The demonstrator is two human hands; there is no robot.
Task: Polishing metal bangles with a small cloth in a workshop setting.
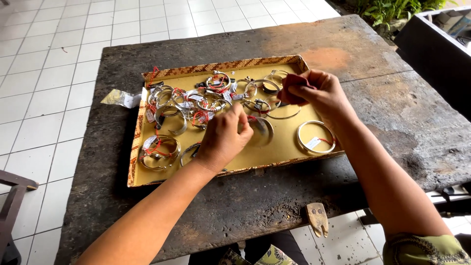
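A shallow tray with a yellow floor and patterned brown rim lies on a dark worn table. Several silver bangles with red strings and small tags lie in it. My left hand hovers over the tray's middle, its fingers pinched on a wide silver bangle. My right hand, over the tray's right part, grips a dark red cloth. A single thin bangle with a white tag rests at the tray's right end.
A small clear packet lies at the table's left edge. A wooden bench pin sticks out from the front edge. White floor tiles surround the table. A dark box and green plants stand at the right.
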